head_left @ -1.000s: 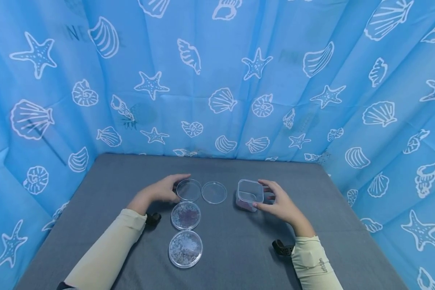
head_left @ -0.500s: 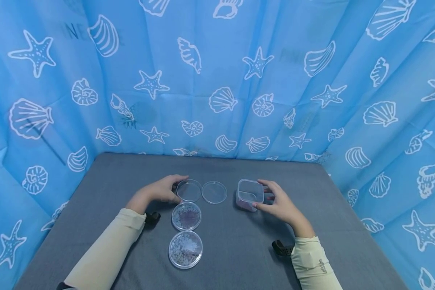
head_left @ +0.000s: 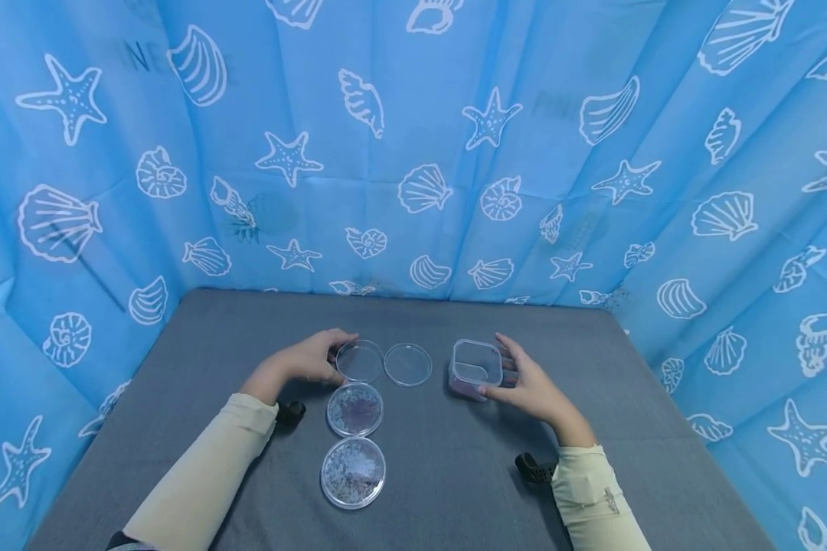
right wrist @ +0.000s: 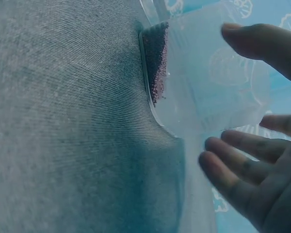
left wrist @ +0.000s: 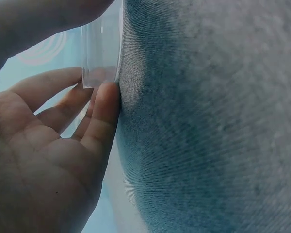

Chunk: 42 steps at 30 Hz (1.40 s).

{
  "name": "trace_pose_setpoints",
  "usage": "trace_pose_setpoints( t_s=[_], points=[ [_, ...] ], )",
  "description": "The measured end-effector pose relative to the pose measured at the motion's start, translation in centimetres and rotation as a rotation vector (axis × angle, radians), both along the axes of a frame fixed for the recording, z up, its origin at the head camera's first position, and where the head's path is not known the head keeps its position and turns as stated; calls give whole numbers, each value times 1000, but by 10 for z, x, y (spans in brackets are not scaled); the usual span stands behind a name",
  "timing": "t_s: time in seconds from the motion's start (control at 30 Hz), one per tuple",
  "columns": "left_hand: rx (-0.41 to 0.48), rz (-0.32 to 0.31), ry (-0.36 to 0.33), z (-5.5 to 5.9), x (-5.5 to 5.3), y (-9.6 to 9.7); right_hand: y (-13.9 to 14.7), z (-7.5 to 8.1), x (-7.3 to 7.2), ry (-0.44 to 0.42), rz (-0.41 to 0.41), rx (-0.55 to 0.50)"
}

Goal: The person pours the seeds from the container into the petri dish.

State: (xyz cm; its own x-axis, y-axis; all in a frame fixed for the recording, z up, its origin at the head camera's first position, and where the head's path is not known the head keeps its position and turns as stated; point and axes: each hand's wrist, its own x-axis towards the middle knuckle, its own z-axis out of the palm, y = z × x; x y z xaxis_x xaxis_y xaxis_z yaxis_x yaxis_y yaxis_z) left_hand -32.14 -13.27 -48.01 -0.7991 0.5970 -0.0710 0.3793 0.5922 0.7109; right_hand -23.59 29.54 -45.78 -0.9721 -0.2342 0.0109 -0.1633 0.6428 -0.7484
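Note:
My left hand [head_left: 308, 360] holds the left side of an empty clear petri dish [head_left: 360, 361] at the back of the table. In the left wrist view its thumb and fingers grip the dish wall [left wrist: 102, 51], low on the cloth. My right hand [head_left: 532, 383] is spread around the right side of a clear square plastic container [head_left: 476, 366]. Purple-pink granules [right wrist: 157, 63] lie in the bottom of this container. The right wrist view shows the fingers [right wrist: 218, 167] loosely extended, with a gap to the container wall.
A second clear dish [head_left: 408, 365] lies right beside the held one. Two dishes with speckled contents, a purplish one [head_left: 354, 410] and a whiter one [head_left: 353, 473], line up towards the front. Grey cloth [head_left: 455, 474] covers the table; a blue shell-patterned curtain [head_left: 386, 153] encloses it.
My right fingers have spread and eased away from the square container, which stays in place. My left hand and the dishes are nearly unmoved.

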Motion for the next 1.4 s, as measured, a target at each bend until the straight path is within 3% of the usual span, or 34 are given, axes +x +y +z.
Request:
trace_pose_setpoints(
  t_s=[0.17, 0.3, 0.47, 0.73, 1.0, 1.13, 1.4],
  points=[
    [4, 0, -28, 2, 0, 1, 0, -7, -6, -79, 12, -27],
    [15, 4, -31, 0, 0, 0, -1, -10, -9, -55, -4, 15],
    [36, 15, -40, -1, 1, -2, -5, -9, -10, -10, -12, -17],
    [45, 36, -73, -1, 3, -4, -17, -10, -11, 109, -60, -61],
    [78, 37, -121, -5, 0, -8, -38, -9, -20, 233, -40, -113],
    [97, 38, -136, -8, -1, -8, -49, -5, -23, 301, -37, -69],
    [119, 57, -158, -9, 0, -9, -71, 1, -32, 458, 46, 104]
  ],
)
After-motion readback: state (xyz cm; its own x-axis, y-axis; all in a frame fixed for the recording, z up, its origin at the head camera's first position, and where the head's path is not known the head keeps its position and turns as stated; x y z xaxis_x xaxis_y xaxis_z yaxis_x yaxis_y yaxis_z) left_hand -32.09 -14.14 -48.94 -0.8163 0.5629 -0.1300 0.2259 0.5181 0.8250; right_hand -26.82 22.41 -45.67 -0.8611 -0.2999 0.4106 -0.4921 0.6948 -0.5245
